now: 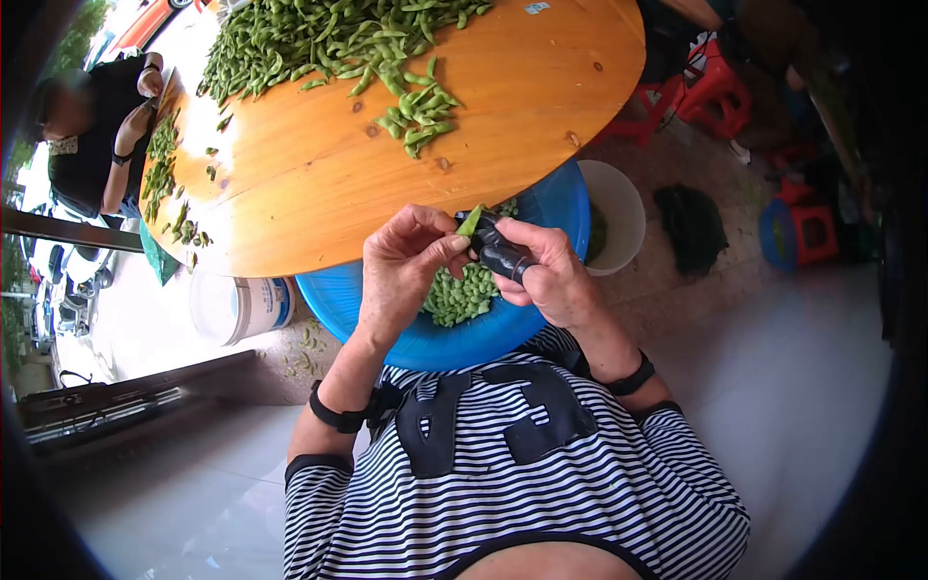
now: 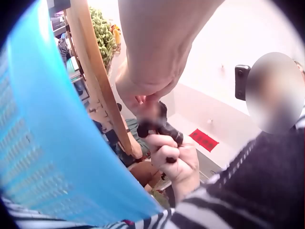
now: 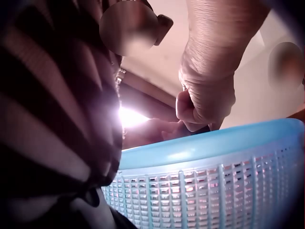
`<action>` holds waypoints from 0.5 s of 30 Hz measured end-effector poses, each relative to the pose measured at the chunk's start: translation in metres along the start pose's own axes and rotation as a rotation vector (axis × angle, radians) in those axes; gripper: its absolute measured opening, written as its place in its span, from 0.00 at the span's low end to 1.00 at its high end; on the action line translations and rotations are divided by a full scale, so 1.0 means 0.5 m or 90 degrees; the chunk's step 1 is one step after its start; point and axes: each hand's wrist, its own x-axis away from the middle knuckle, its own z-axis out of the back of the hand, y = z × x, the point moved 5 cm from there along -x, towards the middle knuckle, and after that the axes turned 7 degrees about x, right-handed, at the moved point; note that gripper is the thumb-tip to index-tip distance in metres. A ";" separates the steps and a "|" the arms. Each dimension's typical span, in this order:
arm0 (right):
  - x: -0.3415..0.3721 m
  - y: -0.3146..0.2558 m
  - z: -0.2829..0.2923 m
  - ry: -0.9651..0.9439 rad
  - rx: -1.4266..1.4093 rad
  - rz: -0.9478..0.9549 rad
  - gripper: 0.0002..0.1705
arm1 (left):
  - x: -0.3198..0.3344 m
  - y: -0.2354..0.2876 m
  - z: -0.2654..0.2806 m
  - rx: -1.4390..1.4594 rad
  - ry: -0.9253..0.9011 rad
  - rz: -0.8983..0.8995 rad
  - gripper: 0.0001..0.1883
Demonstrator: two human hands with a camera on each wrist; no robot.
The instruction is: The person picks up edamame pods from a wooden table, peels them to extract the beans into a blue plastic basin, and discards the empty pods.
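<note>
In the head view my left hand [image 1: 401, 261] pinches a green edamame pod [image 1: 471, 221] between thumb and fingers. My right hand [image 1: 556, 275] meets it from the other side, its thumb and fingers curled at the pod. Black coverings [image 1: 503, 259] wrap some right-hand fingers. Both hands are over a blue plastic basket [image 1: 338, 314], which holds a heap of shelled green beans [image 1: 459, 298]. The pod is hidden in both wrist views. Latticed sides of the basket show in the right wrist view, below the right hand [image 3: 207, 102].
A wooden table [image 1: 319, 184] overlaps the basket's far side and bears a big pile of pods [image 1: 309, 43]. Another person [image 1: 92, 145] sits at its left. White buckets [image 1: 242, 307] stand on the floor either side, and red stools [image 1: 710, 92] are at right.
</note>
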 end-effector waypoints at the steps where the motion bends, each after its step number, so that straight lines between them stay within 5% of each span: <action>1: 0.002 0.004 0.004 -0.002 0.002 -0.004 0.19 | 0.001 -0.004 -0.003 0.002 0.002 0.000 0.05; 10: 0.016 0.009 0.015 0.037 0.027 -0.008 0.22 | 0.012 -0.008 -0.011 -0.149 0.013 -0.041 0.06; 12: 0.018 0.011 0.026 0.057 0.083 -0.003 0.22 | 0.015 -0.011 -0.016 -0.103 -0.031 -0.026 0.07; 15: 0.016 0.032 0.028 -0.061 -0.091 -0.011 0.23 | 0.019 -0.020 -0.012 0.035 -0.043 0.064 0.08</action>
